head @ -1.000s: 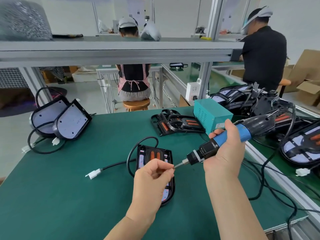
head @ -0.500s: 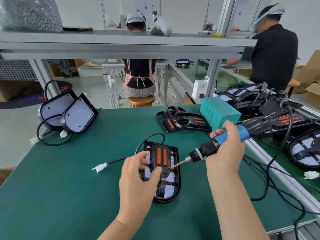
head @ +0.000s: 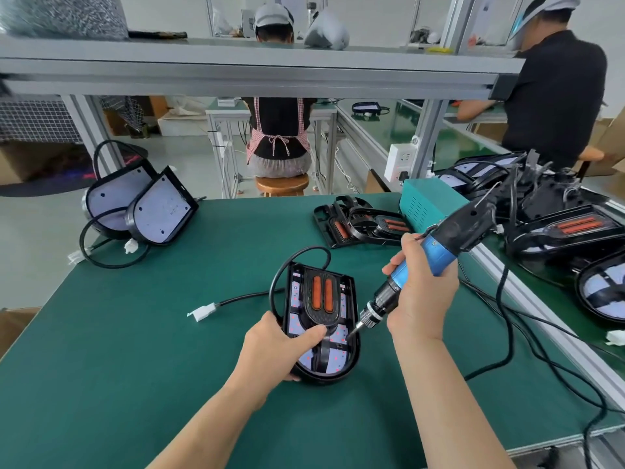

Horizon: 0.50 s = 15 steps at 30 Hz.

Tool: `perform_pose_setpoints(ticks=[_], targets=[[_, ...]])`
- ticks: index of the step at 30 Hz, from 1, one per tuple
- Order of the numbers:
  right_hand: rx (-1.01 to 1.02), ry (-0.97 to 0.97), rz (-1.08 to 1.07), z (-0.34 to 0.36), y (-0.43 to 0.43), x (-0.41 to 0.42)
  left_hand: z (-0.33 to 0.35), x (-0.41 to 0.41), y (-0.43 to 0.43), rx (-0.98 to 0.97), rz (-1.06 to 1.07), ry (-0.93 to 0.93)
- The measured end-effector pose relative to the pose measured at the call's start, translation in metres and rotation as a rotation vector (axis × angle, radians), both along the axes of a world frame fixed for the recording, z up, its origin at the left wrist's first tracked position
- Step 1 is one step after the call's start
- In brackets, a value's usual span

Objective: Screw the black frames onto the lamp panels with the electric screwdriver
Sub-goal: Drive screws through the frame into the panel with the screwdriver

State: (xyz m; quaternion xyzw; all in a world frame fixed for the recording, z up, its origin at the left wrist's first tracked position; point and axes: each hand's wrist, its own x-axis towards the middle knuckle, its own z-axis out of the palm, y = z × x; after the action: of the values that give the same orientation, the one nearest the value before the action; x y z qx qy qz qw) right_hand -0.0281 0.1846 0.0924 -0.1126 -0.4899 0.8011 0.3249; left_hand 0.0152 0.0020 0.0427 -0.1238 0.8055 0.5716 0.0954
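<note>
Lamp panel (head: 340, 362) with its black frame (head: 313, 318) lies on the desk (head: 135, 333) between the two hands. The left hand (head: 277, 350), which a second ago pinched at the bit, now grips the panel's near-left edge, thumb across the frame. The right hand (head: 419, 299) is wrapped round the electric screwdriver (head: 439, 245), slanted down, its bit lowered to the frame's right side. Driving a screw there looks about to begin. Far beyond the left hand stand two other panels (head: 159, 211).

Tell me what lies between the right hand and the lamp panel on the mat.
In the head view, only the black nose and bit of the electric screwdriver span that gap, slanting down from the right hand toward the right edge of the lamp panel.
</note>
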Motion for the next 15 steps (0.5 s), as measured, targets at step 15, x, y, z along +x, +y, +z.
perform_pose_setpoints(ticks=[15], targets=[[0.050,0.041,0.109,-0.0033,-0.0079,-0.0014,-0.0020,0.0043,0.0048,-0.039,-0.025,0.016]])
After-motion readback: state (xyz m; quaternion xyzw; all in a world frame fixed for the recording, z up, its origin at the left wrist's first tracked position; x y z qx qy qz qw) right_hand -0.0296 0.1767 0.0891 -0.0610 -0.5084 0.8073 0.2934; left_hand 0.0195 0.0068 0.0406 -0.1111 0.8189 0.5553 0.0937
